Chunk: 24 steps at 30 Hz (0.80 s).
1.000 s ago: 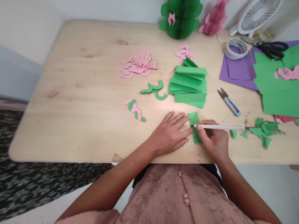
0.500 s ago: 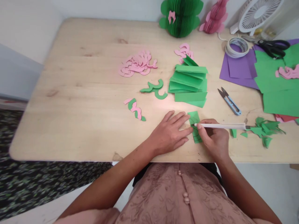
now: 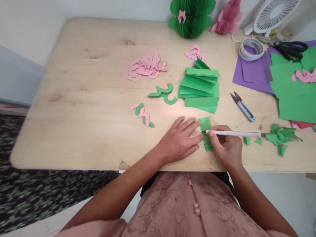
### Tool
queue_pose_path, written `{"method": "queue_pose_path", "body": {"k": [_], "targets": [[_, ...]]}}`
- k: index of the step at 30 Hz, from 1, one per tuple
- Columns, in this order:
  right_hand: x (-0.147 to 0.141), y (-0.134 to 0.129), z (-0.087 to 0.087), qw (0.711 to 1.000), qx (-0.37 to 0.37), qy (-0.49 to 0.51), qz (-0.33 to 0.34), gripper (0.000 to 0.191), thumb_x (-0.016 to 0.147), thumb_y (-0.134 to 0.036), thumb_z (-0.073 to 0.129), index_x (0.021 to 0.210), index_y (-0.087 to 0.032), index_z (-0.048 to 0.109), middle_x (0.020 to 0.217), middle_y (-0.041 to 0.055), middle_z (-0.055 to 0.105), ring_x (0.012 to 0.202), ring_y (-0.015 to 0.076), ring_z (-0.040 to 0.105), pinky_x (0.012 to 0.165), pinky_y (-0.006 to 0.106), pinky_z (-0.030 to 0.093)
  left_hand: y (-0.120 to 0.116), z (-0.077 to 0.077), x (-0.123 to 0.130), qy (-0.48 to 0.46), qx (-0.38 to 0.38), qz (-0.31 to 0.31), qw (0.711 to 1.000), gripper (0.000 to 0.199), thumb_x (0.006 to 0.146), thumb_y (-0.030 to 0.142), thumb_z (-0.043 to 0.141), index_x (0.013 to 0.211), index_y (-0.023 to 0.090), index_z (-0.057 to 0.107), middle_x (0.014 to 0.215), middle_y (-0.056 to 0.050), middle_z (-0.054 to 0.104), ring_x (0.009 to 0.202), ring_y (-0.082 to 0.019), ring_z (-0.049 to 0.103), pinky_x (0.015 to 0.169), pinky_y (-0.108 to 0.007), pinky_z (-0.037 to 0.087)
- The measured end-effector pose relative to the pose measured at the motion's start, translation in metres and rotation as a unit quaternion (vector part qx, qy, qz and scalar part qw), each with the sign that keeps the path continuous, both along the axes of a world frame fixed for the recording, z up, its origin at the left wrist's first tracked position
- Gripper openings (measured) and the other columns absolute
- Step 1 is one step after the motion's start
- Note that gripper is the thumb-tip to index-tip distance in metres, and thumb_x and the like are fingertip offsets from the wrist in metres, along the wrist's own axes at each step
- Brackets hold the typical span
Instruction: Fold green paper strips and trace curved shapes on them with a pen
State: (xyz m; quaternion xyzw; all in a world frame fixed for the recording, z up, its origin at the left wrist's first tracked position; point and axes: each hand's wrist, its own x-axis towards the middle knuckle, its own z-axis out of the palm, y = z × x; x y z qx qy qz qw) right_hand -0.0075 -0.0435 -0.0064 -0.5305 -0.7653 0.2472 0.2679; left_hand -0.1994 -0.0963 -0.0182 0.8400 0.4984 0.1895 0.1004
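Observation:
My left hand [image 3: 181,140] lies flat with its fingers spread, their tips on the left edge of a small green paper piece [image 3: 204,122]. Curved dark lines are drawn on that paper. In my right hand [image 3: 228,146] is a white pen [image 3: 237,133], pinched near its point, with the tip touching the paper. Beyond my hands sits a stack of folded green paper strips [image 3: 199,84]. Curved green cutouts [image 3: 161,93] and a twisted pink and green paper strip [image 3: 143,115] rest to the left.
Pink cutouts [image 3: 145,67] form a pile farther back. Thread snips [image 3: 243,106] and green scraps [image 3: 281,135] are on the right. Behind them are a tape roll [image 3: 251,49], black-handled scissors [image 3: 291,47], purple sheets [image 3: 255,70] and a white fan [image 3: 275,13]. A green honeycomb paper ornament [image 3: 195,19] stands at the back.
Both hands, the pen and the paper stay in nearly the same place. The whole view has shifted very slightly.

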Motion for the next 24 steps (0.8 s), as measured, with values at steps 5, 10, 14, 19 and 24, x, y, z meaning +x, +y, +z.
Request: {"method": "queue_pose_path", "body": {"k": [5,10,14,19,24], "targets": [[-0.0007,-0.0006,-0.0004,1.000,-0.004,-0.003,0.002,0.025,0.085,-0.044,0.058,0.080,-0.021,0.065,0.075,0.0029,0.070,0.064,0.0170,0.063,0.060,0.028,0.049,0.0003,0.0004,0.0004,0.000,-0.003,-0.001,1.000,0.032,0.094,0.035,0.052,0.123,0.024,0.060,0.142,-0.015,0.049,0.136,-0.030,0.041,0.111,-0.053,0.029],[-0.0007,-0.0003,-0.0007,1.000,-0.002,-0.015,0.003,0.027,0.085,-0.045,0.057,0.080,-0.020,0.065,0.077,0.0039,0.070,0.067,0.0180,0.064,0.059,0.028,0.048,0.0002,0.0005,0.0003,-0.002,-0.005,0.000,1.000,0.032,0.094,0.035,0.052,0.124,0.024,0.060,0.142,-0.014,0.049,0.136,-0.029,0.041,0.111,-0.053,0.030],[-0.0007,-0.0004,-0.0012,1.000,0.014,-0.019,0.001,0.027,0.085,-0.046,0.057,0.079,-0.021,0.065,0.075,0.0036,0.070,0.064,0.0174,0.063,0.058,0.027,0.048,0.0003,0.0002,0.0002,-0.002,-0.005,0.000,1.000,0.032,0.094,0.035,0.052,0.124,0.024,0.060,0.142,-0.014,0.049,0.136,-0.029,0.041,0.111,-0.053,0.029],[-0.0010,-0.0005,-0.0005,1.000,0.018,-0.013,-0.005,0.025,0.085,-0.044,0.057,0.079,-0.021,0.064,0.075,0.0034,0.070,0.065,0.0179,0.064,0.060,0.029,0.049,0.0001,0.0001,0.0000,-0.001,-0.007,-0.002,1.000,0.032,0.095,0.035,0.051,0.123,0.024,0.060,0.143,-0.015,0.049,0.136,-0.030,0.041,0.111,-0.053,0.029],[-0.0009,-0.0001,0.0001,1.000,0.009,0.000,0.001,0.022,0.084,-0.042,0.058,0.079,-0.022,0.064,0.074,0.0025,0.070,0.065,0.0175,0.064,0.061,0.029,0.049,-0.0001,0.0004,0.0000,-0.001,-0.006,-0.002,1.000,0.032,0.095,0.035,0.051,0.123,0.024,0.060,0.143,-0.015,0.049,0.136,-0.030,0.040,0.111,-0.053,0.029]]}}
